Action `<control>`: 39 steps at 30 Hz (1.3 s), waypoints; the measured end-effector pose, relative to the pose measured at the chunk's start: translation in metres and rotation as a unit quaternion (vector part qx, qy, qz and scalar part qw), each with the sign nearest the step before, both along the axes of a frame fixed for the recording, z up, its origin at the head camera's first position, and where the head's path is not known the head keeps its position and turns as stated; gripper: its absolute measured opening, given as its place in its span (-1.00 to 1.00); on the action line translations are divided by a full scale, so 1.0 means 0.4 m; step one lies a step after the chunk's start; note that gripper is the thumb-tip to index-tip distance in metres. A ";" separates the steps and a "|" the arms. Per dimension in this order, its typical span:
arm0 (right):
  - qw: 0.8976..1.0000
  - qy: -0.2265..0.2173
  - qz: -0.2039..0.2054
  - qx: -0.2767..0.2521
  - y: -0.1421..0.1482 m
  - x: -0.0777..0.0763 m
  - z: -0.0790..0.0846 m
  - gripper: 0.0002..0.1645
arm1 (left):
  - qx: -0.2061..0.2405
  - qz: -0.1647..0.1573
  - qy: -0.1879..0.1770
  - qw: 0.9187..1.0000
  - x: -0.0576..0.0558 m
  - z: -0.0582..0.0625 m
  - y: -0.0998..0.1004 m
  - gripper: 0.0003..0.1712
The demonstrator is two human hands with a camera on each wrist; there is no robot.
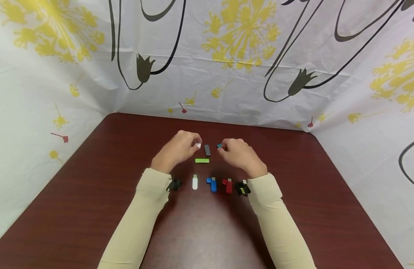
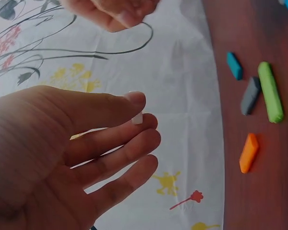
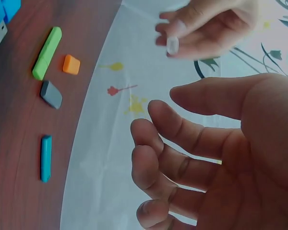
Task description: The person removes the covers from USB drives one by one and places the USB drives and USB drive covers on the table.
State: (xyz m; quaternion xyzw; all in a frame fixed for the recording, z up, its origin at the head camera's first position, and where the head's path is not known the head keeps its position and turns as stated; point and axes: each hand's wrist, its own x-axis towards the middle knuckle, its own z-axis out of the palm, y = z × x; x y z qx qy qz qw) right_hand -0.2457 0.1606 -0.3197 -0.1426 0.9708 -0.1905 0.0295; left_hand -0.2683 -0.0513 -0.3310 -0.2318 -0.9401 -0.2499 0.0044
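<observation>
My left hand (image 1: pixel 178 150) is raised above the table and pinches a small white cap (image 2: pixel 137 119) between thumb and index finger. Its other fingers are spread loosely. Facing it, my right hand (image 1: pixel 241 156) hangs in the air with relaxed, slightly bent fingers and holds nothing, as the right wrist view shows. Below the hands lie a green USB stick (image 1: pixel 202 161), a grey piece (image 1: pixel 207 150), a teal piece (image 1: pixel 219 145) and an orange piece (image 2: pixel 249 153). The left hand hides the orange one in the head view.
Nearer me, a row holds a black item (image 1: pixel 174 185), a white USB stick (image 1: pixel 195 182), a blue USB stick (image 1: pixel 213 185), a red USB stick (image 1: pixel 229 186) and a black USB stick (image 1: pixel 242 188). A patterned white sheet (image 1: pixel 207 93) hangs around the dark red table (image 1: pixel 92 179).
</observation>
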 end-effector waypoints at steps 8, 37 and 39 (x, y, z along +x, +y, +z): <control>1.000 0.004 -0.002 -0.015 0.027 0.000 0.011 -0.76 | -0.061 -0.025 -0.043 0.997 0.008 -0.051 -0.026 -0.73; 1.000 -0.005 0.004 -0.004 0.030 -0.010 -0.001 -0.73 | -0.122 -0.040 -0.160 0.979 0.033 -0.122 0.009 -0.86; 1.000 -0.004 0.005 -0.002 0.029 -0.011 -0.002 -0.73 | -0.121 -0.041 -0.161 0.979 0.033 -0.122 0.010 -0.86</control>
